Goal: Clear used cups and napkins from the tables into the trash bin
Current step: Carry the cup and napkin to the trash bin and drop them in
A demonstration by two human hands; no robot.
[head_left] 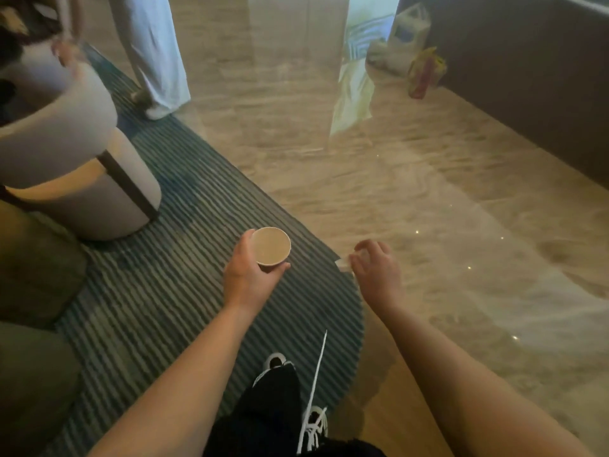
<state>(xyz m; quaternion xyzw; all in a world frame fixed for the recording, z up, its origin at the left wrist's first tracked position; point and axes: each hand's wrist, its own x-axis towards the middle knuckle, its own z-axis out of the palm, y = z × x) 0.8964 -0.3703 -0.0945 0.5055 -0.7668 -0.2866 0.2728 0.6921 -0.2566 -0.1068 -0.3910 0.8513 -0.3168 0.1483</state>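
A tan paper cup [271,245] is upright in my left hand [250,273], whose thumb and fingers curl round its wall; I look down into its open mouth. To its right, my right hand [379,268] pinches a small white crumpled napkin [344,261] between its curled fingers; most of the napkin is hidden and blurred. Both hands hover above the edge of a striped grey-green rug [184,225]. No trash bin shows in this view.
A round white armchair [82,166] stands at the left, green cushioned seats [33,268] below it. A person in white trousers [158,54] stands at the top. Glossy marble floor [428,209] spreads right, with a mirrored pillar [296,61] and bags [412,37] by the dark wall.
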